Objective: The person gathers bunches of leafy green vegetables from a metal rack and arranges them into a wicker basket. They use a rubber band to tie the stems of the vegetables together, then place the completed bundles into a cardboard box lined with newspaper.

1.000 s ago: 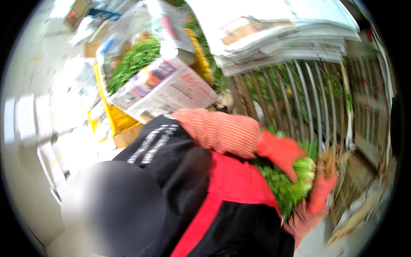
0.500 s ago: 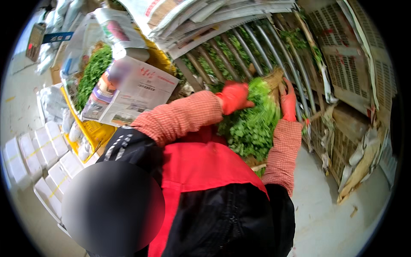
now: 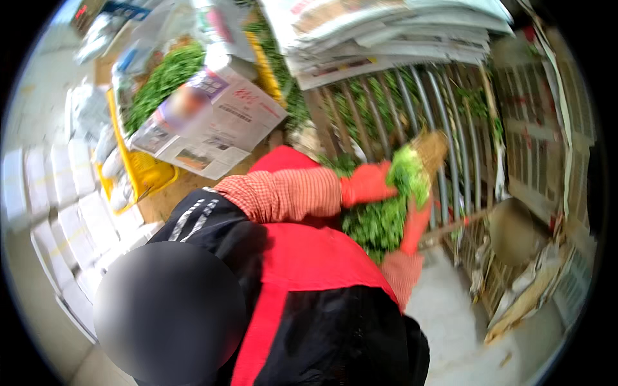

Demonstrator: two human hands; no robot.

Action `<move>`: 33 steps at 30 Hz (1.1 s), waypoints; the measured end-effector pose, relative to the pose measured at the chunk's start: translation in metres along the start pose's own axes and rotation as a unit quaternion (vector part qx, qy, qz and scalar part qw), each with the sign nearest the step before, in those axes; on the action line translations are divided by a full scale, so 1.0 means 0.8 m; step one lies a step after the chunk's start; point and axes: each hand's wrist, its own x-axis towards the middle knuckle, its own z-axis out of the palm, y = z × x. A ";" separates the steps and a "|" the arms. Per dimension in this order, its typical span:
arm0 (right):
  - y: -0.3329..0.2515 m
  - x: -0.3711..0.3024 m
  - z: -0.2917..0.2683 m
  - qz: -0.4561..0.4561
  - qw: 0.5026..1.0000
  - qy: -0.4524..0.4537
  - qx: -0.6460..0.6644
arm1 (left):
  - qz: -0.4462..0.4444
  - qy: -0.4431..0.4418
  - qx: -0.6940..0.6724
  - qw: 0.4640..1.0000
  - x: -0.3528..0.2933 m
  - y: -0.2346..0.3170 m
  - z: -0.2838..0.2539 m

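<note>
A bunch of leafy greens (image 3: 380, 225), coriander-like, lies slantwise between my hands. Its tan roots (image 3: 430, 153) point up and away, and its leaves hang toward my red apron. My left hand (image 3: 371, 184), in a red glove, presses against the left side of the stems. On the other side my right hand (image 3: 416, 222), gloved too and slightly blurred, grips the bunch below the roots. The far ends of my fingers are partly lost among the stems. Behind the bunch is a metal-barred rack (image 3: 450, 128), with more greens showing between the bars.
A thick stack of newspapers (image 3: 393, 48) rests on the rack's far part. At left, a yellow crate (image 3: 138, 170) holds greens (image 3: 167, 80), with a newspaper (image 3: 212, 122) draped over it. White foam boxes (image 3: 84, 219) stand lower left. Worn slatted crates (image 3: 531, 122) line the right.
Both hands have brought the bunch lower in the picture, closer to my body. My left hand has moved in against the stems, and my right has slid down from the roots. The view has shifted.
</note>
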 end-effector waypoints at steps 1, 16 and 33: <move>-0.022 -0.014 0.008 -0.004 1.000 0.014 -0.012 | 0.026 0.034 -0.052 0.998 -0.025 -0.008 -0.019; -0.476 -0.001 0.577 -0.363 0.903 -0.224 -0.048 | 0.092 0.463 -0.326 0.819 -0.121 -0.288 -0.549; -0.346 0.091 0.883 -0.251 0.871 -0.172 -0.386 | -0.385 0.342 -0.190 0.836 -0.010 -0.518 -0.583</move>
